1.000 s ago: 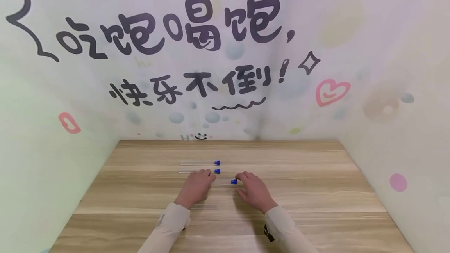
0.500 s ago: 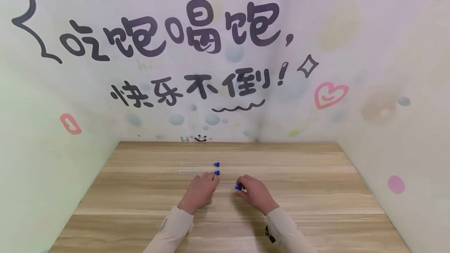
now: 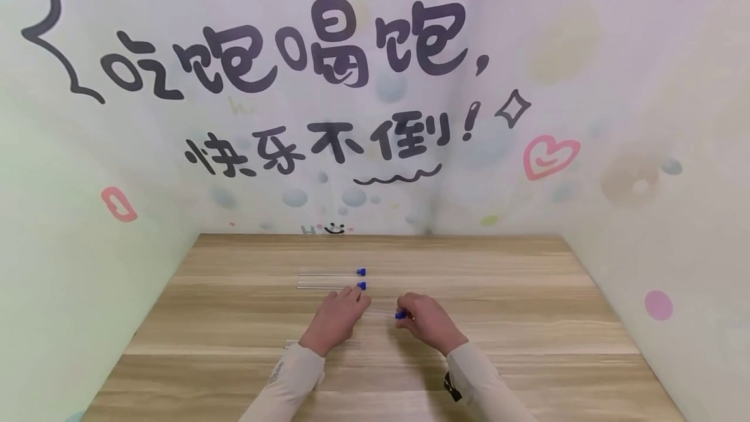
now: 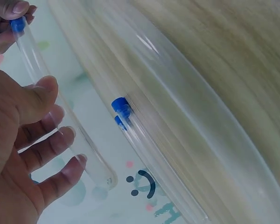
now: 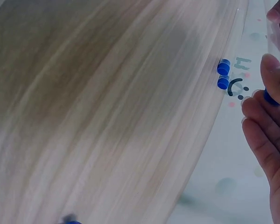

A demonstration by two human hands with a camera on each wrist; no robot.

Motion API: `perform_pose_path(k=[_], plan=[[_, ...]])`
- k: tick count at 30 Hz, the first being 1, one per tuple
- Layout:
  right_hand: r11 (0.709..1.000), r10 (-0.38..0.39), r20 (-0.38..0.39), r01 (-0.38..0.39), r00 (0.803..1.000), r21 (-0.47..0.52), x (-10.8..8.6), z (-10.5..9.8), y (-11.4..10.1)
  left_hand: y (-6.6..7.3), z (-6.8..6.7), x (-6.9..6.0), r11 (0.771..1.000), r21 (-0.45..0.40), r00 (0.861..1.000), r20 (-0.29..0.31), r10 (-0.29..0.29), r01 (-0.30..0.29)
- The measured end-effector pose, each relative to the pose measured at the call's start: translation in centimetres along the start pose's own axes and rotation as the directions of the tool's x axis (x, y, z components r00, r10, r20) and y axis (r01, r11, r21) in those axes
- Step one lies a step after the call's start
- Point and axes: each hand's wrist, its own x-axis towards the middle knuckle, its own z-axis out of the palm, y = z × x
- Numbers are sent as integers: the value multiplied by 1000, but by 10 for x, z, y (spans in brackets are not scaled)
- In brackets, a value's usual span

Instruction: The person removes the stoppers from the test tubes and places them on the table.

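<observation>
My left hand grips a clear test tube between thumb and fingers, as the left wrist view shows; from the head most of this tube is hidden. At its other end, the thumb and fingers of my right hand pinch the blue cap, which sits at the tube's mouth. Beyond my left hand two more capped test tubes lie side by side, the farther tube and the nearer tube, caps to the right. Partly behind my left sleeve, another clear tube lies on the table.
The wood-grain table meets a printed wall at its back edge, with side walls left and right. A small blue object shows at the bottom of the right wrist view, mostly cut off.
My right hand has closed its fingers round the blue cap and shifted slightly right and nearer. The left hand has moved a little right with the test tube. The two far tubes stay put.
</observation>
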Motion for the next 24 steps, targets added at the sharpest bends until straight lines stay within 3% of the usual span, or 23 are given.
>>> perform_pose_path(k=[9, 13, 24], plan=[[999, -43, 61, 41, 997, 20, -1, -2, 4, 1, 8, 0, 996, 81, 999, -28, 37, -34], [999, -22, 78, 20, 997, 27, -2, -4, 7, 2, 9, 1, 993, 106, 998, -53, 47, -41], [997, 73, -18, -73, 997, 16, -3, -4, 12, 6, -2, 4, 995, 81, 998, -31, 54, -51]])
